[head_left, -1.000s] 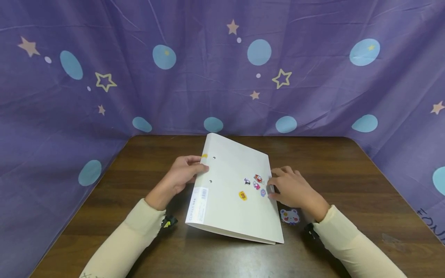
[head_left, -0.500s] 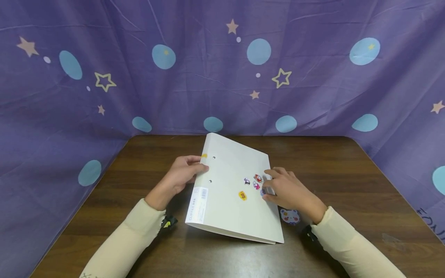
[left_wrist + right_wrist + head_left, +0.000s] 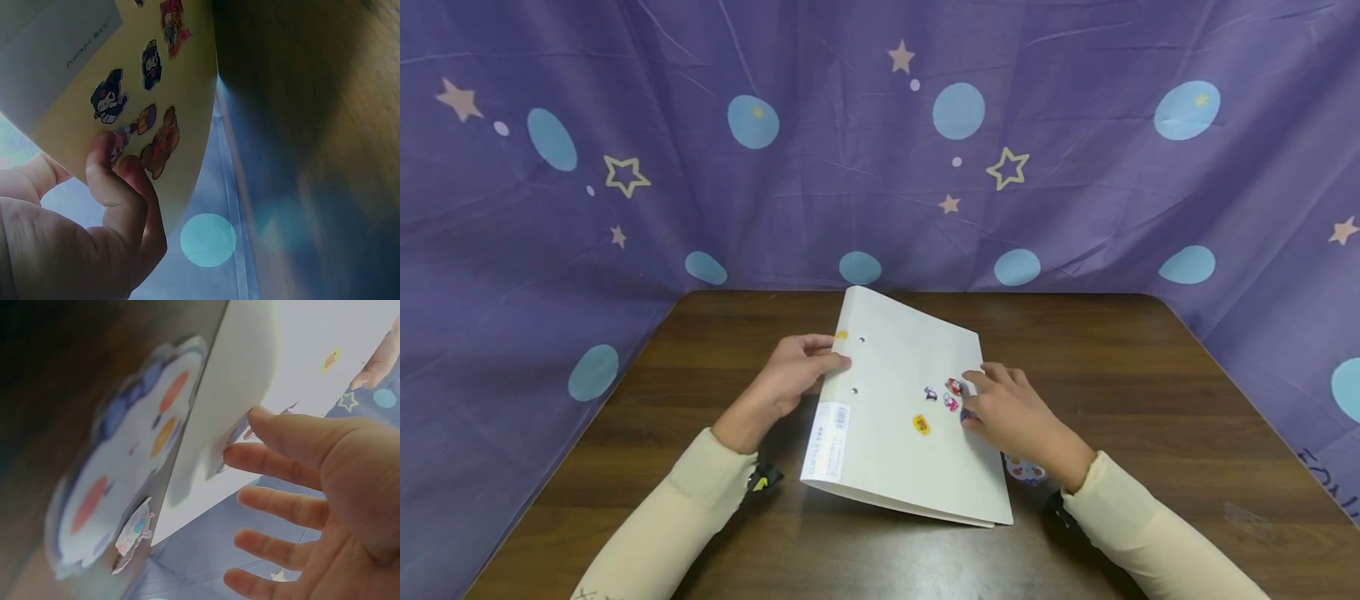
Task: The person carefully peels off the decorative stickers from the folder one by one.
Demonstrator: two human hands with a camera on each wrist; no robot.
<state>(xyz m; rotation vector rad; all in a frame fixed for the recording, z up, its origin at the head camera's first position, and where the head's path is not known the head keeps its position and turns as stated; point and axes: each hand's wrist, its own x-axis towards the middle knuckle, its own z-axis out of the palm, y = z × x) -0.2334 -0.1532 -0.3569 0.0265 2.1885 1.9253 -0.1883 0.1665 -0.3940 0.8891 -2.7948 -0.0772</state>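
A white file folder (image 3: 902, 342) stands tilted over the table, its labelled spine to the left. My left hand (image 3: 790, 372) grips that spine, thumb on the front and fingers behind. On the back, the left wrist view shows several cartoon stickers (image 3: 109, 97) near the fingertips. The front cover bears a yellow sticker (image 3: 921, 425), a red one (image 3: 954, 387) and a pink one (image 3: 951, 402). My right hand (image 3: 1018, 417) reaches over the right edge, its thumb and index fingertips at a bluish sticker they largely cover. The other fingers spread loosely, as the right wrist view shows.
A white bear-face piece (image 3: 1026, 473) lies on the brown table (image 3: 1135, 375) beside the folder, partly behind the right hand. Near it, a small cut-out sticker (image 3: 134, 532) shows in the right wrist view. A purple patterned curtain (image 3: 865, 167) hangs behind the table.
My right hand has moved left from the folder's right edge onto the cover, hiding the bluish sticker and part of the bear-face piece. The left hand and folder stay nearly still.
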